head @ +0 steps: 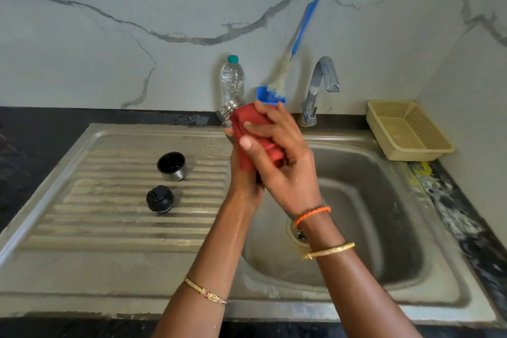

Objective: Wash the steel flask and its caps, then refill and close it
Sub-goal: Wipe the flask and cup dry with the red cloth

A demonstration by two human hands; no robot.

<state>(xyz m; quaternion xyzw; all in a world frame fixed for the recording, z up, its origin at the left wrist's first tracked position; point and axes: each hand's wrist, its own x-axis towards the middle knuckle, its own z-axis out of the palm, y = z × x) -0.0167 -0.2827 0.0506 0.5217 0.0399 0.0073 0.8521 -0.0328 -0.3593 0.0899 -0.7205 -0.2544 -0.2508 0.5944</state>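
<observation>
The right hand (277, 151) is closest, its fingers curled round a red cloth (255, 136) wrapped on the shiny steel flask (229, 111). The left hand (241, 173) grips the flask from below, mostly hidden behind the right hand. The flask is up in the air over the left edge of the grey steel sink (384, 200). It tilts, its open neck pointing up and left, away from the person. Only the neck shows. The steel cup cap with a black inside (171, 166) and the round black stopper (160, 198) sit apart on the ribbed draining board (109, 214)
</observation>
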